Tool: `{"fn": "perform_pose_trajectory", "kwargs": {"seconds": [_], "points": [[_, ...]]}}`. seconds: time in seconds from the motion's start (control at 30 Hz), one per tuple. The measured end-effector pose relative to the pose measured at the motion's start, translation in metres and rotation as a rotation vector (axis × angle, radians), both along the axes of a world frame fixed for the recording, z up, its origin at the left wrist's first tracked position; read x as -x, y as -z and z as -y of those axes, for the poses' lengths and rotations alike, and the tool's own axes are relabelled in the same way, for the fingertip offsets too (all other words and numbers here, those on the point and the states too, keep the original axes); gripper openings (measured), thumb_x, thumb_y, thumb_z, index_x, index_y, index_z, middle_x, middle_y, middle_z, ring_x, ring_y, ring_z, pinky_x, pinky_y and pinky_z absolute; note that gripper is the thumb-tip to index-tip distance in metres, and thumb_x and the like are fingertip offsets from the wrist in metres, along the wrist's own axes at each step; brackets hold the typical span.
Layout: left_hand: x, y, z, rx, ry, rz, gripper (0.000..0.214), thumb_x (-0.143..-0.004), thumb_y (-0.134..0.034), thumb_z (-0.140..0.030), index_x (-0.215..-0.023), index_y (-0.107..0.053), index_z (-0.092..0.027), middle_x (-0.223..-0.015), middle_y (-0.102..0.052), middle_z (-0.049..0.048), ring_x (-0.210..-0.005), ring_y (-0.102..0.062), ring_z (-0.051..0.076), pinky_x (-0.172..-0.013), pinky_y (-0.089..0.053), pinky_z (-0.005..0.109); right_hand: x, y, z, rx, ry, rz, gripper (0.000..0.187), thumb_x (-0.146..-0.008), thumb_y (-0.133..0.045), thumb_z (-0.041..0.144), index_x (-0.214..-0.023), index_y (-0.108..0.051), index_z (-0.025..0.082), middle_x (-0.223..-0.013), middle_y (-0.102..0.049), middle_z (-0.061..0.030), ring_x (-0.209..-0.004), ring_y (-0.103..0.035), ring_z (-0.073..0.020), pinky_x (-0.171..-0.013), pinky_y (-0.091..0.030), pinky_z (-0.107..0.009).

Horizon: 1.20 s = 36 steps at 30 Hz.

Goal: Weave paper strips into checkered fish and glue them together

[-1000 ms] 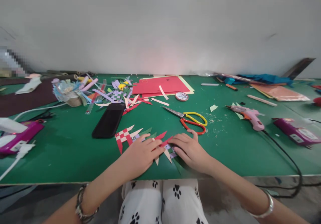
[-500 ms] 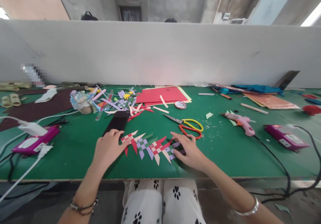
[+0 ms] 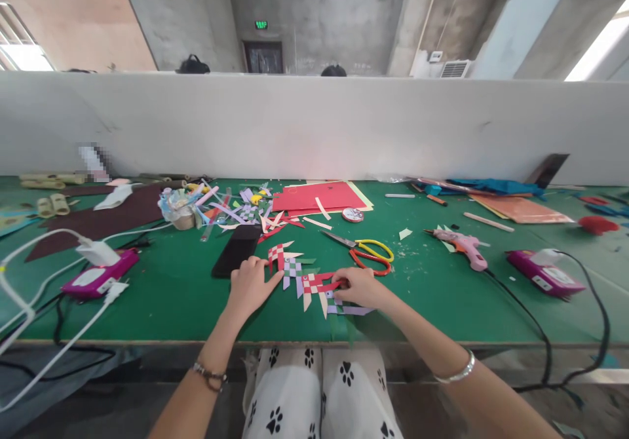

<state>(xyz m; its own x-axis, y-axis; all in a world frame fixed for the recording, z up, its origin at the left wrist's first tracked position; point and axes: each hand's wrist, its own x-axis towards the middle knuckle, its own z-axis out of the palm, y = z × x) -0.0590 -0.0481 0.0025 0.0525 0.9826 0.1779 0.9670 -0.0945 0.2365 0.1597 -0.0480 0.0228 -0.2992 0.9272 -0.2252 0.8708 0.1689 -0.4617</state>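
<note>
A row of woven paper pieces (image 3: pixel 299 274) in red, white, green and purple lies on the green table (image 3: pixel 432 301) in front of me. My left hand (image 3: pixel 250 286) rests flat beside the left end of the row, fingers stretched out and touching the paper. My right hand (image 3: pixel 358 286) has curled fingers pinching the red woven piece (image 3: pixel 314 284) near the right end. A black phone (image 3: pixel 236 250) lies just beyond my left hand.
Scissors with yellow and red handles (image 3: pixel 366 253) lie past my right hand. A pink glue gun (image 3: pixel 462 245) and a purple device (image 3: pixel 544 272) sit to the right, another purple device (image 3: pixel 98 274) with white cables to the left. Red paper sheets (image 3: pixel 319 196) and paper scraps (image 3: pixel 236 206) lie further back.
The camera has tilted up, so the table looks further away. My left hand slid back right to the left end of the row. My right fingers curled onto the red piece.
</note>
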Motion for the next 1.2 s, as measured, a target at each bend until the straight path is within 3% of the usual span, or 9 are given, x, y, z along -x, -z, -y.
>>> {"fn": "perform_pose_trajectory", "kwargs": {"seconds": [0.13, 0.27, 0.4, 0.53, 0.7, 0.8, 0.93, 1.2], "points": [[-0.012, -0.002, -0.008, 0.154, 0.014, 0.343, 0.033, -0.074, -0.046, -0.034, -0.091, -0.058, -0.010, -0.103, -0.055, 0.0173, -0.101, -0.050, 0.030, -0.082, -0.038, 0.040, 0.001, -0.005, 0.002, 0.016, -0.012, -0.027, 0.010, -0.064, -0.057, 0.022, -0.070, -0.064, 0.018, -0.065, -0.061, -0.0001, -0.067, -0.055, -0.0158, -0.061, -0.035, -0.026], [-0.020, -0.001, -0.012, 0.226, 0.041, 0.502, 0.040, -0.080, -0.036, -0.041, -0.102, -0.052, -0.012, -0.101, -0.060, 0.0125, -0.087, -0.060, 0.019, -0.073, -0.044, 0.026, 0.000, -0.003, 0.003, 0.028, -0.014, -0.084, 0.010, -0.065, -0.055, 0.018, -0.071, -0.062, 0.015, -0.069, -0.062, -0.0017, -0.066, -0.055, -0.0141, -0.057, -0.035, -0.023], [-0.031, -0.001, -0.013, 0.246, 0.013, 0.575, 0.052, -0.077, -0.042, -0.037, -0.119, -0.035, -0.007, -0.104, -0.060, 0.0152, -0.082, -0.062, 0.019, -0.068, -0.045, 0.025, 0.002, 0.003, 0.003, 0.060, 0.024, -0.145, 0.013, -0.068, -0.051, 0.017, -0.075, -0.062, 0.013, -0.070, -0.063, -0.0028, -0.063, -0.055, -0.0124, -0.055, -0.037, -0.021], [-0.040, -0.003, -0.011, 0.255, 0.032, 0.588, 0.060, -0.073, -0.050, -0.029, -0.124, -0.029, -0.006, -0.085, -0.067, 0.0103, -0.080, -0.063, 0.022, -0.066, -0.043, 0.026, 0.004, 0.004, -0.002, 0.149, 0.065, -0.195, 0.017, -0.068, -0.054, 0.024, -0.077, -0.063, 0.013, -0.068, -0.064, -0.0017, -0.059, -0.055, -0.0107, -0.052, -0.038, -0.020], [-0.043, 0.001, -0.003, 0.270, 0.035, 0.676, 0.066, -0.070, -0.054, -0.026, -0.128, -0.025, -0.010, -0.074, -0.069, 0.0047, -0.078, -0.063, 0.020, -0.065, -0.043, 0.025, 0.008, -0.006, -0.012, 0.333, 0.083, -0.196, 0.012, -0.060, -0.062, 0.026, -0.054, -0.062, 0.016, -0.048, -0.057, 0.0026, -0.048, -0.051, -0.0090, -0.049, -0.038, -0.019], [-0.043, 0.005, 0.000, 0.363, 0.022, 0.827, 0.075, -0.068, -0.058, -0.024, -0.130, -0.019, -0.010, -0.071, -0.069, 0.0033, -0.070, -0.064, 0.019, -0.059, -0.045, 0.024, 0.012, -0.008, -0.016, 0.402, 0.100, -0.164, 0.017, -0.055, -0.065, 0.026, -0.043, -0.058, 0.017, -0.036, -0.048, 0.0039, -0.041, -0.044, -0.0079, -0.043, -0.034, -0.020], [-0.046, 0.007, 0.003, 0.448, 0.058, 1.000, 0.076, -0.068, -0.060, -0.023, -0.131, -0.019, -0.010, -0.064, -0.067, 0.0018, -0.060, -0.062, 0.016, -0.054, -0.046, 0.023, 0.017, -0.007, -0.015, 0.416, 0.130, -0.176, 0.020, -0.055, -0.065, 0.024, -0.040, -0.054, 0.017, -0.032, -0.040, 0.0062, -0.037, -0.036, -0.0055, -0.039, -0.029, -0.019], [-0.051, 0.002, 0.009, 0.480, 0.019, 1.068, 0.067, -0.070, -0.056, -0.017, -0.129, -0.024, -0.011, -0.066, -0.066, 0.0019, -0.053, -0.061, 0.014, -0.050, -0.047, 0.022, 0.023, -0.010, 0.001, 0.342, 0.238, -0.319, 0.017, -0.057, -0.063, 0.019, -0.044, -0.053, 0.016, -0.039, -0.045, 0.0056, -0.042, -0.042, -0.0067, -0.044, -0.035, -0.020]]}}
